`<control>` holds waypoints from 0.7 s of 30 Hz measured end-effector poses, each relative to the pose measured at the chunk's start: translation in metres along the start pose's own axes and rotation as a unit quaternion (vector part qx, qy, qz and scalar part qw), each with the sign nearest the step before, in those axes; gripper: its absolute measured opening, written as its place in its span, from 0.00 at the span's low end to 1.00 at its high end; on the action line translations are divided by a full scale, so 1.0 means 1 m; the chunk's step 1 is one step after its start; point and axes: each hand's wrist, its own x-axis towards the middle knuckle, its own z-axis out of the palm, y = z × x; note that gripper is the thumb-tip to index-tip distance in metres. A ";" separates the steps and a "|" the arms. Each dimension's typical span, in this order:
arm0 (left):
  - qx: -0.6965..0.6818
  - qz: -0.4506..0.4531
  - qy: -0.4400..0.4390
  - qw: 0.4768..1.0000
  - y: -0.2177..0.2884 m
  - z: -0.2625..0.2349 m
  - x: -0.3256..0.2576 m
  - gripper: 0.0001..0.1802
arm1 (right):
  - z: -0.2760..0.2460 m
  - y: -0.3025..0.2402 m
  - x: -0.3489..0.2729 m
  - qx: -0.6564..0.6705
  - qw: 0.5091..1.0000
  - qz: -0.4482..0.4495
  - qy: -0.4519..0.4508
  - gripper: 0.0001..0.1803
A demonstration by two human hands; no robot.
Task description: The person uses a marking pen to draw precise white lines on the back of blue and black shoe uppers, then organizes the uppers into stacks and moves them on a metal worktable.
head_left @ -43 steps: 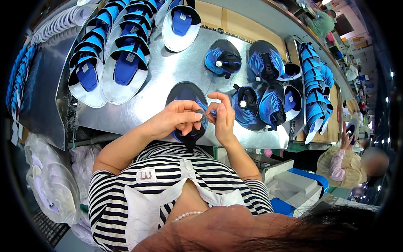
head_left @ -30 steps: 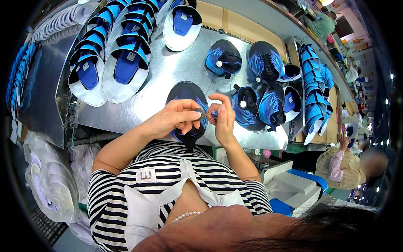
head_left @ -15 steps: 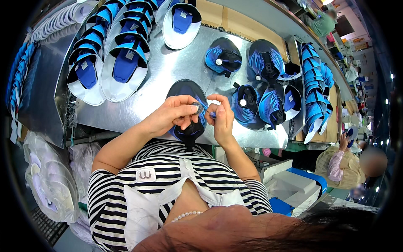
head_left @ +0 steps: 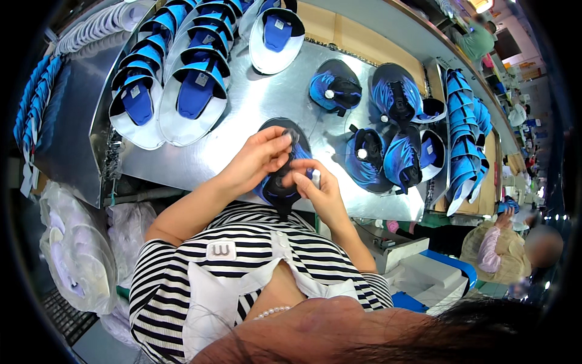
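My left hand [head_left: 260, 156] is closed, pinching a small round dark piece [head_left: 293, 134], perhaps a lace dial, between thumb and fingertips. Beside it is my right hand [head_left: 315, 185], its index finger and thumb close together and smeared by motion. A small pale and blue object [head_left: 316, 177], whose kind I cannot make out, shows at its curled fingers. Under both hands a black and blue shoe upper [head_left: 276, 126] lies on the metal table [head_left: 242, 109], partly hidden by them. Whether a lace runs between the fingers cannot be seen.
Several black and blue uppers [head_left: 335, 85] with white round dials lie to the right. White-edged uppers [head_left: 139, 109] stand in nested rows at the left; a blue stack [head_left: 464, 133] is at the right. Bagged white pieces [head_left: 76, 249] hang at lower left. A co-worker [head_left: 497, 249] is at the right.
My right hand has moved left, close to my left hand, and its fingers have turned inward. The round piece in my left hand has tilted upward. The whole view has shifted slightly.
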 end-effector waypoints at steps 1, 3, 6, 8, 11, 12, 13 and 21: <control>-0.034 0.002 0.037 0.999 -0.003 0.002 0.005 0.10 | -0.002 0.011 0.001 0.060 0.998 0.031 -0.002 0.10; -0.080 0.032 -0.005 0.996 -0.012 -0.012 0.024 0.10 | 0.004 0.013 0.001 0.112 0.992 0.016 0.047 0.08; -0.122 0.051 -0.013 0.991 -0.025 -0.018 0.042 0.09 | 0.010 0.030 -0.006 0.028 0.995 -0.039 0.090 0.07; -0.119 0.063 -0.004 0.991 -0.027 -0.022 0.045 0.09 | 0.007 0.038 -0.012 0.021 0.994 -0.028 0.103 0.08; -0.056 0.094 0.011 0.994 -0.010 -0.023 0.047 0.09 | -0.001 0.035 -0.011 -0.122 0.986 -0.062 0.097 0.13; -0.016 0.111 0.013 0.994 0.004 -0.021 0.044 0.08 | -0.002 0.028 -0.008 -0.155 0.970 -0.140 0.123 0.15; 0.044 0.123 0.004 0.991 0.013 -0.021 0.038 0.09 | -0.001 0.015 -0.007 -0.188 0.946 -0.217 0.148 0.17; 0.164 0.125 0.086 0.975 0.020 0.008 0.014 0.12 | 0.035 0.013 0.031 0.145 0.988 0.056 -0.020 0.21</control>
